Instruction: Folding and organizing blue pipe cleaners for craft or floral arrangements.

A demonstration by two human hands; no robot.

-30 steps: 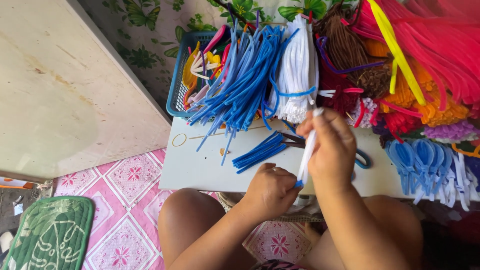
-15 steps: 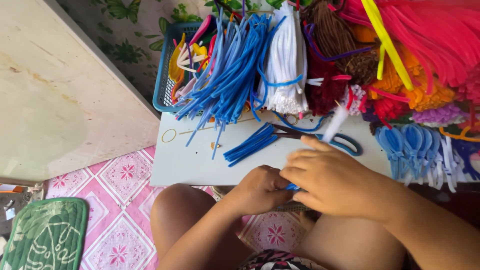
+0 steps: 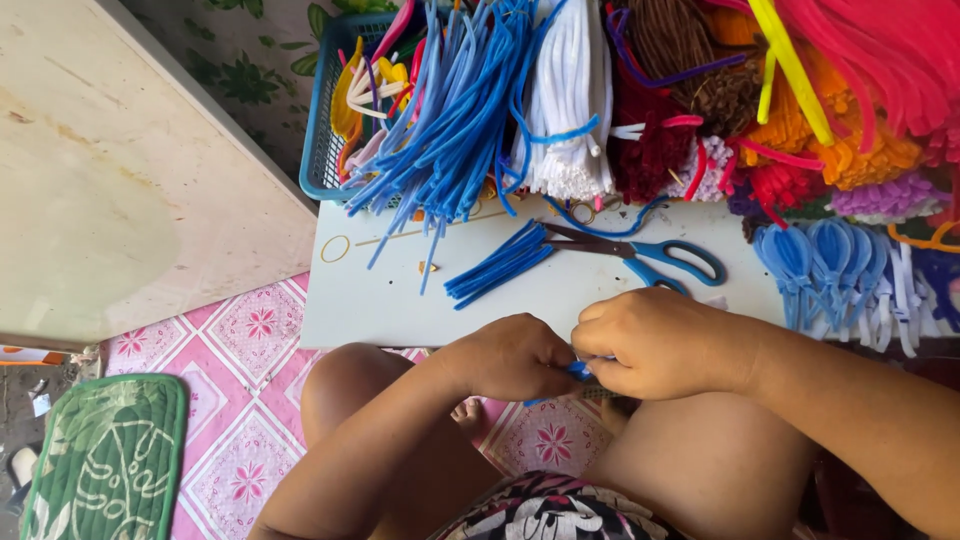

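My left hand (image 3: 510,355) and my right hand (image 3: 665,340) are pressed together over my lap, just below the near edge of the low white table (image 3: 400,300). Both pinch a short blue pipe cleaner piece (image 3: 578,371), which is mostly hidden by the fingers. On the table just beyond the hands lie blue-handled scissors (image 3: 640,250) and a small bundle of cut blue stems (image 3: 500,265). A row of folded blue loops (image 3: 820,255) lies to the right.
At the table's far side are heaps of long blue pipe cleaners (image 3: 460,110), a white bundle (image 3: 570,100), and red, orange and pink ones. A blue basket (image 3: 325,120) stands at the back left. A beige board (image 3: 120,180) and a green mat (image 3: 105,460) are on the left.
My right hand has come down from above the table, where it held a white stem upright, and has joined my left hand. The white stem is no longer visible.
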